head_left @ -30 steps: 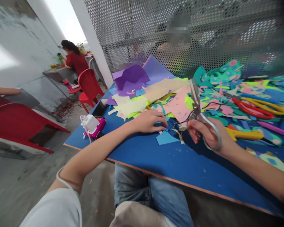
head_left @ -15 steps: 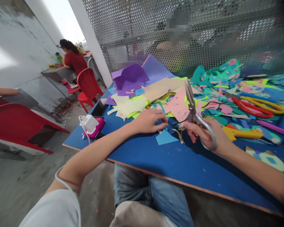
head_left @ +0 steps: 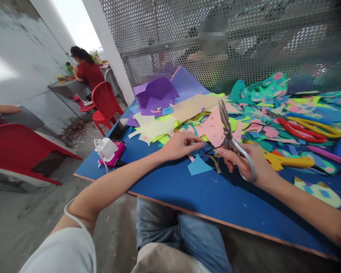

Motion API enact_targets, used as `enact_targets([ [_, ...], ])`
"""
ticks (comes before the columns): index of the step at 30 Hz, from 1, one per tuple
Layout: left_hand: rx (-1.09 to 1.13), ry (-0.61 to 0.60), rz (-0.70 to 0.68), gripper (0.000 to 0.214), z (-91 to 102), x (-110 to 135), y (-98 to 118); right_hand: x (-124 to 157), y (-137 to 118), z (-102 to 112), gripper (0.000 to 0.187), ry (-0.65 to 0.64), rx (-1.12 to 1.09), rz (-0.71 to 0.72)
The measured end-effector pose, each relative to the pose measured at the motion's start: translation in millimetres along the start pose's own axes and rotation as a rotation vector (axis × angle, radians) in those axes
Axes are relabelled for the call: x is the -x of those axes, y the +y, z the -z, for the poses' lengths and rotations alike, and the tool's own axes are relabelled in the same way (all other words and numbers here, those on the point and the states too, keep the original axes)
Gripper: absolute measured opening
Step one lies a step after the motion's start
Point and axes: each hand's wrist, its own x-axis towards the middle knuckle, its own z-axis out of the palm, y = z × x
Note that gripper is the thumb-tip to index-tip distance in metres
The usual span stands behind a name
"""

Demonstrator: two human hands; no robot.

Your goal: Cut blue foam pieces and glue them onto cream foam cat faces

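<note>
My right hand (head_left: pixel 248 165) grips the metal scissors (head_left: pixel 230 136) by their loop handle, blades closed and pointing up and away. My left hand (head_left: pixel 180 146) rests on the blue table (head_left: pixel 204 197), fingers curled and pinching at small paper scraps beside a pink paper piece (head_left: pixel 213 127). A light blue paper scrap (head_left: pixel 198 166) lies just in front of both hands. What the left fingers hold is too small to name.
Piles of coloured paper cuttings (head_left: pixel 272 102) cover the far table, with purple sheets (head_left: pixel 157 93), red and yellow scissors (head_left: pixel 307 129) and a yellow-handled tool (head_left: pixel 290 161). A pink and white glue gun (head_left: pixel 110 151) sits at the left edge. Red chairs (head_left: pixel 105 104) and a seated person (head_left: pixel 85 70) are left.
The scissors and my right hand have shifted left, closer to my left hand. My left hand has edged slightly forward among the scraps.
</note>
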Motion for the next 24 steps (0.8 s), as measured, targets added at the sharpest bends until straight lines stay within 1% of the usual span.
enact_targets([
  [3, 0.254, 0.163, 0.137, 0.040, -3.2, 0.2, 5.9, 0.4, 2.1, 3.2, 0.052, 0.008, 0.064, 0.008],
  [6, 0.451, 0.264, 0.227, 0.042, -3.0, 0.8, 12.8, 0.0, 7.0, 9.0, 0.050, -0.044, 0.121, 0.117],
  [9, 0.544, 0.357, 0.288, 0.042, 0.9, 0.5, 16.5, -2.1, 12.4, 14.0, 0.044, -0.079, 0.234, 0.199],
  [12, 0.595, 0.473, 0.291, 0.038, 5.2, -1.0, 16.0, -4.5, 13.8, 15.8, 0.040, -0.081, 0.297, 0.193],
  [14, 0.641, 0.523, 0.295, 0.034, 7.2, -1.8, 15.9, -5.0, 11.5, 15.4, 0.039, -0.090, 0.308, 0.185],
  [18, 0.732, 0.538, 0.338, 0.029, 7.5, -0.9, 21.3, -2.8, 5.1, 11.7, 0.037, -0.113, 0.391, 0.152],
  [24, 0.787, 0.478, 0.338, 0.032, -2.5, 3.3, 31.9, 0.4, 7.2, 4.6, 0.039, -0.182, 0.418, 0.169],
])
